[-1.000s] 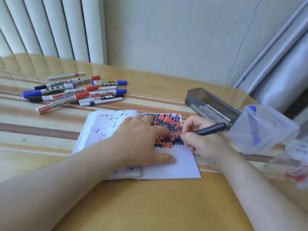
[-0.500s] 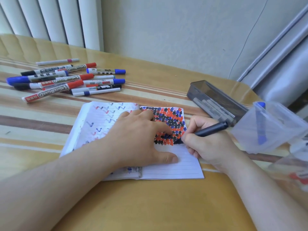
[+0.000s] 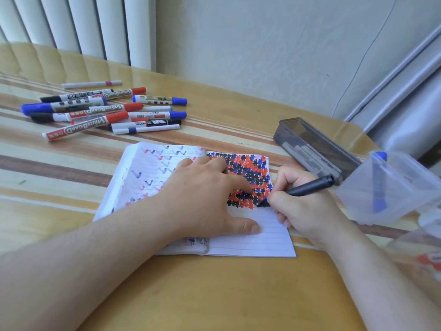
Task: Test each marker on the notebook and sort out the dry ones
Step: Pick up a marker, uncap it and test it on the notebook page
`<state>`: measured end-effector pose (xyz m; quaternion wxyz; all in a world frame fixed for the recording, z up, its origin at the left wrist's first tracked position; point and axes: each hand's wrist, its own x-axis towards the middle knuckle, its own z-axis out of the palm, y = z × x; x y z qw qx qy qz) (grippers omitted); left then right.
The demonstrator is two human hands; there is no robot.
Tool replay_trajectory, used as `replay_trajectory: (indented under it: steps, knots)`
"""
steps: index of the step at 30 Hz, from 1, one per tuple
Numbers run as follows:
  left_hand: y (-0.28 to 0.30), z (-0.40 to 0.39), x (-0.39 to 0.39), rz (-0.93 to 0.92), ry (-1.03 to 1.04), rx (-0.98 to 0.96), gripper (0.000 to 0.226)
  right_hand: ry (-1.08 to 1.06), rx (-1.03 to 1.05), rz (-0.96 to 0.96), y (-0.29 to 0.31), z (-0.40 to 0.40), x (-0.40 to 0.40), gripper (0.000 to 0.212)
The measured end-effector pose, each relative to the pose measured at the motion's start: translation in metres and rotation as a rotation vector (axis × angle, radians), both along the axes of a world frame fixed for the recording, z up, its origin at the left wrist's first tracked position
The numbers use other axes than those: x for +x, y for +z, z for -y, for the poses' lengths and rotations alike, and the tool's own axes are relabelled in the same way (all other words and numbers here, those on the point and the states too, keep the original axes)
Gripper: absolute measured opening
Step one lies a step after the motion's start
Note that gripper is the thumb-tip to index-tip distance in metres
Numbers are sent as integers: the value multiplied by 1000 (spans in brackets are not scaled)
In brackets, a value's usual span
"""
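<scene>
An open lined notebook point(image 3: 250, 237) lies on the table, its right page partly filled with red, blue and black marks. My left hand point(image 3: 205, 199) presses flat on the notebook, fingers spread. My right hand point(image 3: 303, 206) grips a black marker point(image 3: 307, 188), whose tip touches the page at the lower right edge of the coloured patch. A pile of several capped whiteboard markers point(image 3: 105, 111) with red, blue and black caps lies at the back left of the table.
A dark grey open case point(image 3: 310, 146) holding markers sits right of the notebook. A clear plastic container point(image 3: 391, 187) with a blue marker inside stands at the right edge. More clear packaging point(image 3: 427, 254) lies below it. Wall and blinds stand behind the table.
The view has shifted slightly. My right hand with the black marker has stayed at the lower right of the coloured patch with small movement. The left hand has stayed on the notebook.
</scene>
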<state>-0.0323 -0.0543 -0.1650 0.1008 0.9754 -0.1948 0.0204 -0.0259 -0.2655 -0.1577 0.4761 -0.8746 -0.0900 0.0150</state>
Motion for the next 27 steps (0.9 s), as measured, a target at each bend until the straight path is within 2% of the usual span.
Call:
replay_trajectory:
  steps: [10,12,14,17,19,22,25,27]
  knots:
    - [3,0,-3,-7,-11,17,83,8,15,13,0,0,-1,21]
    - [3,-2,-3,11,-25,-22,73,17,39,0,-3,2,1,22]
    - [0,-6,-4,48,-64,-151,52,61,64,-1,-2,3,2,22]
    - [-2,-14,1,16,-96,-394,51,143,208,20,2,7,2,21]
    - [1,-19,5,-4,-44,-432,48,178,338,33,3,11,2,27]
    - [2,-19,8,-14,-10,-434,45,223,493,-6,7,12,1,9]
    - [3,-17,8,-21,-4,-438,40,230,556,-47,5,14,3,29]
    - [3,-17,7,-18,-2,-440,36,244,571,-58,5,15,4,36]
